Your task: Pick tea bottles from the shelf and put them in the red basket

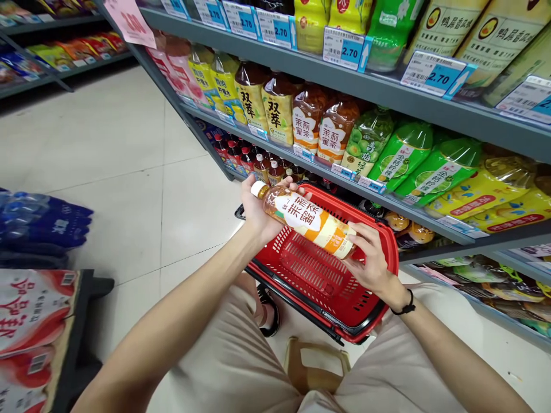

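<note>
A bottle of tea with a white cap and an orange and white label lies tilted between my two hands. My left hand is wrapped round its neck end, the cap showing above the palm. At the base end, my right hand grips the bottle with thumb and fingers. Directly below is a red shopping basket with slotted walls and a black rim, set between my knees. Its visible floor shows only red plastic. A dark band circles my right wrist.
Drink bottles fill the shelf ahead, including similar jasmine tea bottles. Price tags line its edges. Blue-wrapped water packs and red-and-white cartons stand at left. A beige stool shows between my legs.
</note>
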Demonstrator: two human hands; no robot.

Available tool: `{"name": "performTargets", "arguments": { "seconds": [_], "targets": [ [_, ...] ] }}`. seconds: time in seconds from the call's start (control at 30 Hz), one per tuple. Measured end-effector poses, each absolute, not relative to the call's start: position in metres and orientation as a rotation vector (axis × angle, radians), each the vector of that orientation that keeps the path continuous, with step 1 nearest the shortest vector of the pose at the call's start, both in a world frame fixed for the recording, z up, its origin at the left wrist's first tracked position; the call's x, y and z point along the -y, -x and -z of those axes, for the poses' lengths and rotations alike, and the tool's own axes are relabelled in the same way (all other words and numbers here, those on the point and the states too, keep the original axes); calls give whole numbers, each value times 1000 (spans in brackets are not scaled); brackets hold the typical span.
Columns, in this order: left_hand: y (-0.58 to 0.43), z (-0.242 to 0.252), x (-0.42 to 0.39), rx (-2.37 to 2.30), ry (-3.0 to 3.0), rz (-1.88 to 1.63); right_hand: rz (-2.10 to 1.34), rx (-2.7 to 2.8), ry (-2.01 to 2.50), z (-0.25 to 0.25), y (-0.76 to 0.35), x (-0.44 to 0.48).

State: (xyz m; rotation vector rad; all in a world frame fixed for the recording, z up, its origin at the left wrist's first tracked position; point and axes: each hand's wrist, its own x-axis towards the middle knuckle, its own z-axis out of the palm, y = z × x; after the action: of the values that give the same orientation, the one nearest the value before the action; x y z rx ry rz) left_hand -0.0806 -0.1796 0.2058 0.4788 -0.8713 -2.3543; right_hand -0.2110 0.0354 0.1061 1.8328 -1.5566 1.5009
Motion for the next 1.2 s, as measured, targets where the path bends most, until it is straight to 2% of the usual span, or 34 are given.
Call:
{"name": "performTargets", "arguments": {
  "seconds": [0.07,0.27,0.37,0.47,0.6,0.77,1.03,1.2],
  "targets": [
    [79,-205,180,943,-455,2311,-1805,1686,-1713,-107,202,-29],
    [78,-205,173,1308,-270,2186,-3275,1918,-1046,-115,184,-11],
    [82,-205,165,1399,-221,2144,-3708,1891,-946,-116,182,-14],
    [85,-205,158,1388,-223,2162,-3980,1916,-925,-114,178,-20],
    [89,-201,154,1411,-207,2184,-4171,1998,-824,-104,172,-24],
    [90,-186,153,1562,-128,2125,-4069,2131,-567,-85,168,-23],
    [85,-189,150,1735,-149,2083,-4049,2009,-591,-90,149,-27],
    [80,-194,170,2065,-264,1709,-4173,1782,-548,-93,150,-28]
  ]
}}
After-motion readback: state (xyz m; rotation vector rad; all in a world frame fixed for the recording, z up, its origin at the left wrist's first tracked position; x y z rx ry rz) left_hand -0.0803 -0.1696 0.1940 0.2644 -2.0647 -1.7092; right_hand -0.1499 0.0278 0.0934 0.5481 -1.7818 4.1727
